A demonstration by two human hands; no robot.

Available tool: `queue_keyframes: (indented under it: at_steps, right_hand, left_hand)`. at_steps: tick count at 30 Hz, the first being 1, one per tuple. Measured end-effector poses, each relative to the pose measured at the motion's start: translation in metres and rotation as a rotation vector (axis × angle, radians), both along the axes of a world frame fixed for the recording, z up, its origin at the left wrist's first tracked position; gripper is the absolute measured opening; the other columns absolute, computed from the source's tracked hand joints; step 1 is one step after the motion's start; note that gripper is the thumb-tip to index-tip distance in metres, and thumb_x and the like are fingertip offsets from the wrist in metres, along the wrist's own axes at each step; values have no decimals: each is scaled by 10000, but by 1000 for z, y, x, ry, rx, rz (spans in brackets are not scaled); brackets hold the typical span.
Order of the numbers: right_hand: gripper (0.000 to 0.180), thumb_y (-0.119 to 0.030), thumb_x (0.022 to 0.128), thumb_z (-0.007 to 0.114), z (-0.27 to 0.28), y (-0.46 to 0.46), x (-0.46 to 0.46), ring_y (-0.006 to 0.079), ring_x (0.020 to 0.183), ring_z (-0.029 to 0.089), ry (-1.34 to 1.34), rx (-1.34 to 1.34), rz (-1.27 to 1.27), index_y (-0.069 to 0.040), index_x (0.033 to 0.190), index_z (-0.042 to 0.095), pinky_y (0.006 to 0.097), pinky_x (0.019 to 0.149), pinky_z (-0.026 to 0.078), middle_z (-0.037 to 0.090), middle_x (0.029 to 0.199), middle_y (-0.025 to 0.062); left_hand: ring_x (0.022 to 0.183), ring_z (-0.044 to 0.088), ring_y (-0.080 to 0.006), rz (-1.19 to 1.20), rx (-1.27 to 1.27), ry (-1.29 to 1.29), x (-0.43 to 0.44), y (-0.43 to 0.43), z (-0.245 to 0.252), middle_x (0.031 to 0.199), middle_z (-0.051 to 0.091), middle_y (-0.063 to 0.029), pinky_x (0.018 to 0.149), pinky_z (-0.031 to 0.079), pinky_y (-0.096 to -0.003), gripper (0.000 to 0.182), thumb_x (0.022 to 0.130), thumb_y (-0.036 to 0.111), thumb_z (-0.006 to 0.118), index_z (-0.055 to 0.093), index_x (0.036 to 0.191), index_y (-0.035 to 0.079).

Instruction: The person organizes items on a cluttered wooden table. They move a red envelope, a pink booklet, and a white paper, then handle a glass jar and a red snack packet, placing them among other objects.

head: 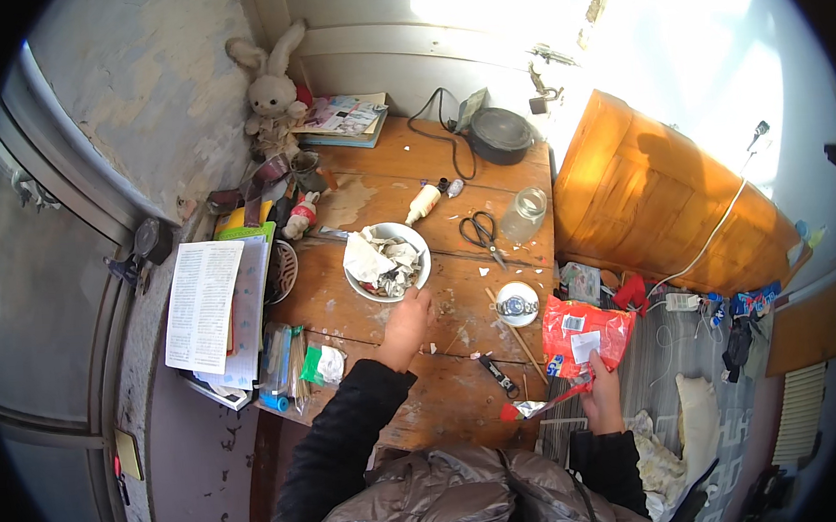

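My left hand (pixel 406 327) is at the near rim of a white bowl (pixel 425 266), its fingertips at the edge. Crumpled paper and scraps (pixel 396 262) fill the bowl. My right hand (pixel 604 393), at the table's right edge, grips a red plastic packet (pixel 586 325) with a torn strip dangling to the left. Just left of the packet, a wristwatch (pixel 516 306) lies on a small white dish (pixel 518 321). A wooden stick (pixel 526 344) and a black key fob or strap (pixel 497 375) lie close by.
Black-handled scissors (pixel 484 239) lie near a glass jar (pixel 524 215). A cream bottle (pixel 424 202) rests behind the bowl. Papers and books (pixel 206 305) stand at the left, beside packs of sticks (pixel 294 364). A round black case (pixel 500 135) is at the back; a wooden headboard (pixel 646 194) rises right.
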State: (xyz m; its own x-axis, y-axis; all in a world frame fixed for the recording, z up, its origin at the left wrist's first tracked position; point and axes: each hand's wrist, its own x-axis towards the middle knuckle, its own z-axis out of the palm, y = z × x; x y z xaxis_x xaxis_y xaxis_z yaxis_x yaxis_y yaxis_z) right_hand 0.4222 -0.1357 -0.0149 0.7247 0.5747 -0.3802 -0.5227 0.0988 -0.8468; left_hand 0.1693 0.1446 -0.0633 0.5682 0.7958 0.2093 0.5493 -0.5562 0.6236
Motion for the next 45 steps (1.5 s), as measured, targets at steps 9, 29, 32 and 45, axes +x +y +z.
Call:
queue_keyframes:
  at_steps: [9,29,32,45]
  right_hand:
    - [291,-95,953,542,7,1,2,225,931,654,7,-2,-25,-6,1228,518,373,750,557,637,1104,100]
    - [295,-120,953,552,8,1,2,213,910,660,22,-44,-61,-20,1228,516,356,696,568,637,1096,94]
    - [298,-120,954,551,9,2,2,214,922,659,25,-35,-67,-15,1230,516,357,706,566,636,1103,97]
    - [310,-113,950,555,7,3,3,218,945,655,56,-23,-43,-3,1237,512,365,774,554,635,1114,105]
  left_hand:
    - [741,602,-387,157,188,-50,-6,63,58,864,561,-169,649,501,-474,58,819,73,604,569,854,44]
    - [740,608,-384,147,125,11,-21,51,55,847,608,-172,642,496,-470,135,843,155,638,587,833,31]
    - [734,610,-383,25,51,28,-25,23,44,801,610,-174,635,492,-470,147,844,176,639,591,826,38]
    - [883,612,-420,-85,-161,367,-8,-69,-17,1025,562,-222,721,525,-470,415,763,195,757,485,1021,18]
